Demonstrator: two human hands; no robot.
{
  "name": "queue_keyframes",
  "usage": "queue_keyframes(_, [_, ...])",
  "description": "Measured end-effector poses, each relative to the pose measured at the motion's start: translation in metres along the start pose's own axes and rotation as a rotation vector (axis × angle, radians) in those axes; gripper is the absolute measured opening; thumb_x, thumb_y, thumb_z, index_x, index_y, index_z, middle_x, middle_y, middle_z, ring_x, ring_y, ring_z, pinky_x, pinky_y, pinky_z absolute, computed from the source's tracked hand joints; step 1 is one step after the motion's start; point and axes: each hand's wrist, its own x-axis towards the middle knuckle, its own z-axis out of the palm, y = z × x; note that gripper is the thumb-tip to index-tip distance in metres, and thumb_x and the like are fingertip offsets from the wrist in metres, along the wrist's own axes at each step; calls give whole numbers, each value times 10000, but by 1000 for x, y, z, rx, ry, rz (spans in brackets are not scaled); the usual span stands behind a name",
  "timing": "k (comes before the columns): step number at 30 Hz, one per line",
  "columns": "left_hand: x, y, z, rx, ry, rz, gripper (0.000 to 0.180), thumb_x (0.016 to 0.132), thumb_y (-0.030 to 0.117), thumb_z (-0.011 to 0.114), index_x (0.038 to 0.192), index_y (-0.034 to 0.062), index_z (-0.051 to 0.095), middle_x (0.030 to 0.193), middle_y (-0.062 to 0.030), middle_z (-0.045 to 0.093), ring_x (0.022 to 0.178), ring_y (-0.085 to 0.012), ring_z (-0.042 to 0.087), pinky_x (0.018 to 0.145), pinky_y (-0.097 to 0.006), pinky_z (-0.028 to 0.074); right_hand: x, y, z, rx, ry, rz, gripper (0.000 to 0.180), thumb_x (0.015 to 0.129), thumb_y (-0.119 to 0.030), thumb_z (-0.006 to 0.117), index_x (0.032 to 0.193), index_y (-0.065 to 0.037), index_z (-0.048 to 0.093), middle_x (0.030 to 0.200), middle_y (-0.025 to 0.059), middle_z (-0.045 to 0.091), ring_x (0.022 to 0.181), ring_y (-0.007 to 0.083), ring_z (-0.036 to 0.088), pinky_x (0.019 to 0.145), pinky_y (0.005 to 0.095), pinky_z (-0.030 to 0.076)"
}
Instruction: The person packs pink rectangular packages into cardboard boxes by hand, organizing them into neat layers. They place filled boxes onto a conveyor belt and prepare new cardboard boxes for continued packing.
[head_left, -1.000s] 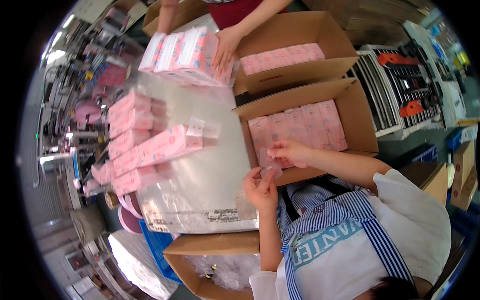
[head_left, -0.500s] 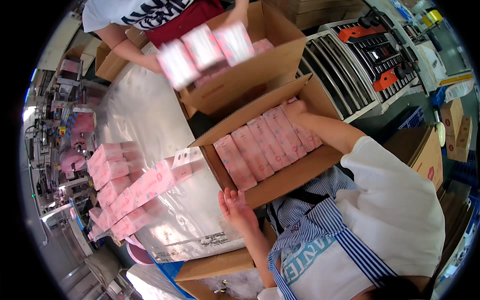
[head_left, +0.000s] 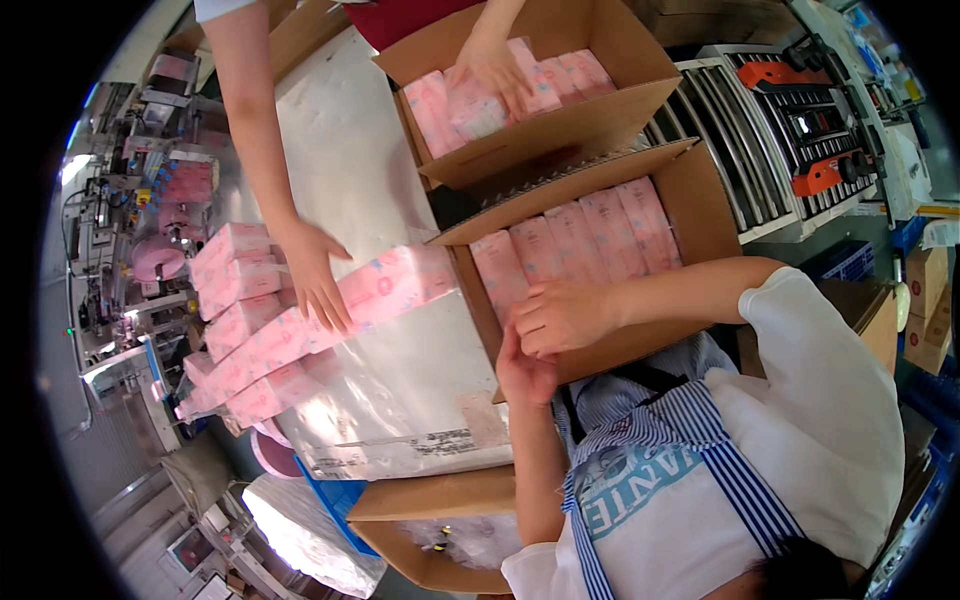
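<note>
Over the near left corner of an open cardboard box (head_left: 625, 350), my two hands meet. My right hand (head_left: 565, 318) has its fingers curled and pressed to the fingertips of my left hand (head_left: 527, 374). The left fingers are bent and partly covered by the right. Anything pinched between them is hidden. Inside the box, a row of pink soft-wrapped tissue packs (head_left: 590, 235) stands side by side, filling the far part. A strip of bare cardboard shows along the near side.
Across from me, a co-worker's hand (head_left: 490, 75) presses pink packs in a second carton (head_left: 560, 130). Their other hand (head_left: 315, 270) rests on pink packs (head_left: 340, 310) piled on the metal table (head_left: 400, 400). A roller conveyor (head_left: 720, 150) lies right; another carton (head_left: 430, 500) sits below.
My right hand has left the packs at the box's far right and come to my left hand, whose open fingers have bent. The co-worker has lowered packs into their carton and reached to the pile.
</note>
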Motion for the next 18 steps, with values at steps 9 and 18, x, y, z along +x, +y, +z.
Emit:
queue_keyframes(9, [-23, 120, 0, 584, 674, 689, 375, 900, 122, 545, 1254, 57, 438, 1194, -98, 509, 1141, -207, 482, 960, -372, 392, -128, 56, 139, 120, -662, 1171, 253, 799, -174, 528, 968, -78, 690, 1005, 184, 650, 981, 345, 611, 843, 468, 472])
queue_keyframes(18, [52, 370, 12, 2125, 1083, 1336, 497, 860, 374, 553, 1256, 76, 518, 1360, -145, 427, 1272, -307, 363, 998, -537, 299, -28, 69, 124, -158, -359, 787, 269, 779, -210, 566, 1020, -123, 646, 1055, 104, 612, 1017, 280, 558, 872, 395, 456])
